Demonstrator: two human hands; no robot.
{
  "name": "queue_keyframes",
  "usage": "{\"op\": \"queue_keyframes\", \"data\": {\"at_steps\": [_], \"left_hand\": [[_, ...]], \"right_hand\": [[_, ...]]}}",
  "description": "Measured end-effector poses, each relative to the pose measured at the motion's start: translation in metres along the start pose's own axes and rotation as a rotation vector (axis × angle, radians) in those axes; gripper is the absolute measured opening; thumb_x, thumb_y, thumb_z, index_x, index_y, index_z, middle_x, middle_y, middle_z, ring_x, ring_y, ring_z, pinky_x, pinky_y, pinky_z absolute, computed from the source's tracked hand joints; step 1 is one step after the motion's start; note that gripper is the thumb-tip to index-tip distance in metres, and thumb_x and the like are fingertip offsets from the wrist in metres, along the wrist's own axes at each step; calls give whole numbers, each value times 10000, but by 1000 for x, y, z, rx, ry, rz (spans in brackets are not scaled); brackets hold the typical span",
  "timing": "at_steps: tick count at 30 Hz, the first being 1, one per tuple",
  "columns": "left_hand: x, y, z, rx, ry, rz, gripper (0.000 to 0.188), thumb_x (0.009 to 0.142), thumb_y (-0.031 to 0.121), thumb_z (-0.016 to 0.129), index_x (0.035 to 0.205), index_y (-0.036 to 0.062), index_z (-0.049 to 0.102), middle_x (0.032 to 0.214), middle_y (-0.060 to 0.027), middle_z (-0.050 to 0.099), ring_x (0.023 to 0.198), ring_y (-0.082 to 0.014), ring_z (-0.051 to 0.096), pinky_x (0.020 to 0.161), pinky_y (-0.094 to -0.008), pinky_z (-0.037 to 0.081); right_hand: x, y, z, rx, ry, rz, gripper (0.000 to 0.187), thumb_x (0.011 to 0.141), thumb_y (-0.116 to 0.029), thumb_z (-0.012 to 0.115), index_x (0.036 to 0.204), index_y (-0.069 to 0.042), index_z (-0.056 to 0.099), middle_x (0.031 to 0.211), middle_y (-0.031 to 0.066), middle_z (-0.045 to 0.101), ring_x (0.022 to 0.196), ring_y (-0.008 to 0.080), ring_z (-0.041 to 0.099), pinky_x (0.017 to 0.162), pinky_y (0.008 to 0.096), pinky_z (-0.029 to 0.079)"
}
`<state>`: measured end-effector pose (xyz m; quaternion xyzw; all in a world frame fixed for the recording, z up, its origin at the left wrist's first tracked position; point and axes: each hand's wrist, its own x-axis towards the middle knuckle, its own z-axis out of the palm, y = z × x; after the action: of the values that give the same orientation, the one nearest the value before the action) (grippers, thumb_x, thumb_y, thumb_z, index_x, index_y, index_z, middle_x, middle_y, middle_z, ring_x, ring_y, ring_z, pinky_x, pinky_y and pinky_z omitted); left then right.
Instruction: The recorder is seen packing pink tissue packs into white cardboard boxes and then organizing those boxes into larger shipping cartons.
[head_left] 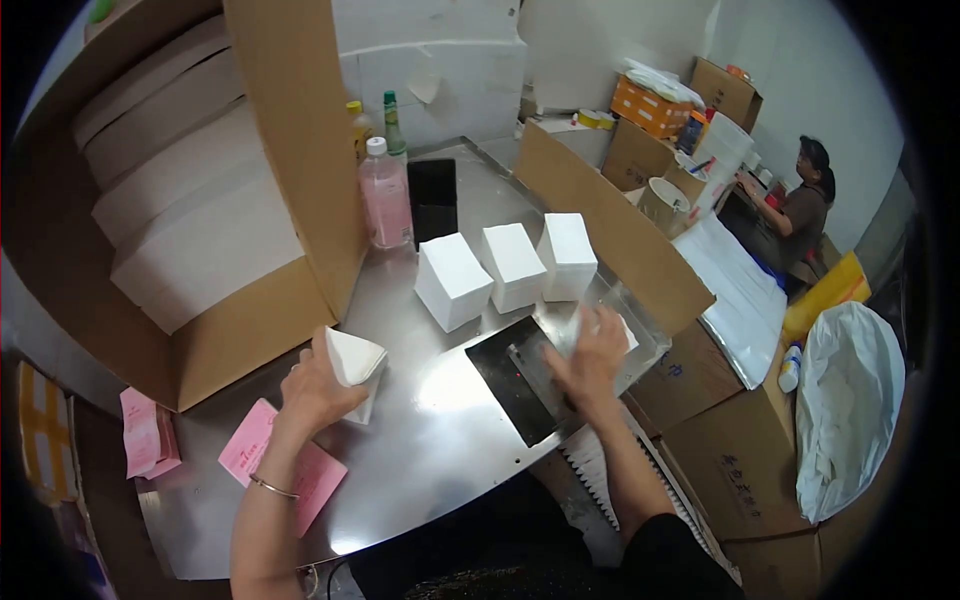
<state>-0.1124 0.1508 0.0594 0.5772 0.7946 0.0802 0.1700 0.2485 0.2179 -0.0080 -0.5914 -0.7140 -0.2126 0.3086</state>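
A stack of white paper [362,358] is at the left of the worktop [410,450], just beside the open carton [285,150]. The left hand [318,392] is clamped around it; its top sheets curl, so even pressure on both sides should stop them fanning. The right hand [588,358], blurred above the black panel [512,378], has its fingers somewhat apart; whether it grips the white piece [630,336] beside it, I cannot tell. A light touch there would likely spare the three square-edged white stacks [513,262] beyond.

Print [738,480] marks brown cartons [720,440] and pink packets [320,480].
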Motion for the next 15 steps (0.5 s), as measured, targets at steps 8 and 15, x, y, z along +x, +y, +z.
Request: {"op": "queue_keyframes", "data": {"at_steps": [8, 15], "left_hand": [[44, 14, 24, -1536, -335, -44, 549, 864, 319, 679, 1327, 81, 506, 1189, -108, 638, 1015, -269, 658, 860, -490, 552], [73, 64, 52, -1600, -392, -94, 631, 875, 414, 652, 1386, 95, 466, 1322, -128, 543, 1232, -281, 515, 943, -497, 472]], "right_hand": [[-5, 45, 8, 616, -26, 156, 219, 813, -19, 568, 999, -18, 685, 912, 188, 624, 850, 367, 602, 769, 446, 486], [88, 92, 89, 806, 62, 520, 261, 908, -92, 590, 1120, 26, 688, 903, 144, 678, 830, 214, 650, 736, 346, 494]]}}
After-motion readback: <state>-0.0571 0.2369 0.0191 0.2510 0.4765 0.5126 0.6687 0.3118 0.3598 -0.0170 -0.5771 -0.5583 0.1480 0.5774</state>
